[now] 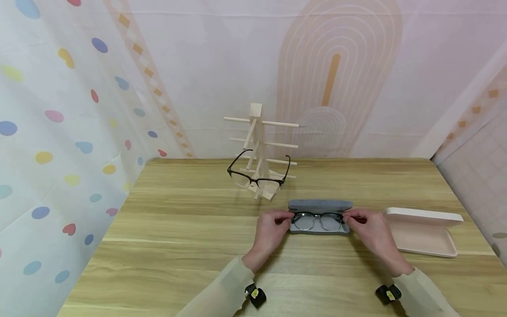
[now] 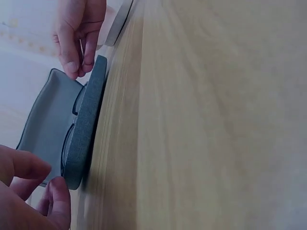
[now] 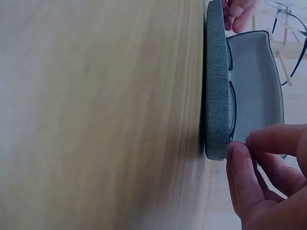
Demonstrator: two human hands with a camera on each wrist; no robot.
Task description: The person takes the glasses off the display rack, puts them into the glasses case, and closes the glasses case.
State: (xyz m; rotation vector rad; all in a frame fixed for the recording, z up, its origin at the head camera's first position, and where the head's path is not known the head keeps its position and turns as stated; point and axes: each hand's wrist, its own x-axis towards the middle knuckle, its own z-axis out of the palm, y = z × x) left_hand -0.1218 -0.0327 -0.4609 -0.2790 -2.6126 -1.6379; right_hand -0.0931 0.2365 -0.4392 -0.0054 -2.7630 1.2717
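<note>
A pair of eyeglasses (image 1: pixel 304 221) with a dark browline and clear lower rims sits in an open grey glasses case (image 1: pixel 320 204). My left hand (image 1: pixel 270 232) pinches the left end of the frame between thumb and fingers. At the other end, my right hand (image 1: pixel 371 231) pinches the right hinge corner the same way. Both wrist views show the textured front wall of the case (image 3: pixel 218 91) low on the table, its lid raised behind. That wall hides the lower part of the lenses there. The temples are mostly out of sight.
Behind the case stands a wooden peg rack (image 1: pixel 256 110), with black-topped glasses (image 1: pixel 253 180) hanging low on it. To the right lies an open pale pink case (image 1: pixel 425 240), close by my right hand. A patterned cloth (image 1: pixel 222 57) hangs behind the wooden table (image 1: pixel 166 264).
</note>
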